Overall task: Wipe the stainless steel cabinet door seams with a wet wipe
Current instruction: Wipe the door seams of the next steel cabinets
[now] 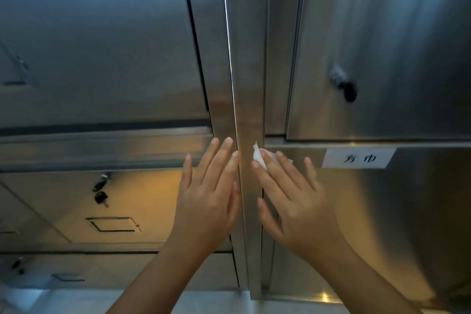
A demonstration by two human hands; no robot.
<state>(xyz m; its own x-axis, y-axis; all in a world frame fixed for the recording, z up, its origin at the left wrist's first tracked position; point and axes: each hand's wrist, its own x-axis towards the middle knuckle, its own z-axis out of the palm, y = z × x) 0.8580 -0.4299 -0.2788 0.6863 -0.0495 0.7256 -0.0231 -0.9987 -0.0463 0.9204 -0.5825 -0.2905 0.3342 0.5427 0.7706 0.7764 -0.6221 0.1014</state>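
Note:
I face a stainless steel cabinet whose corner post (pixel 248 84) runs vertically through the middle of the view. My left hand (pixel 209 196) lies flat with straight fingers on the left face beside the post edge. My right hand (pixel 293 199) presses a white wet wipe (pixel 258 157) under its straight fingers against the post, just below the horizontal seam (pixel 356 144) of the upper right door (pixel 395 46). Most of the wipe is hidden under the fingers.
A white label with black characters (pixel 358 158) sits right of the wipe. A black lock knob (pixel 349 92) projects from the upper right door. Keys hang from a lock (pixel 100 191) on the lower left door. A pale floor strip (pixel 204 301) shows below.

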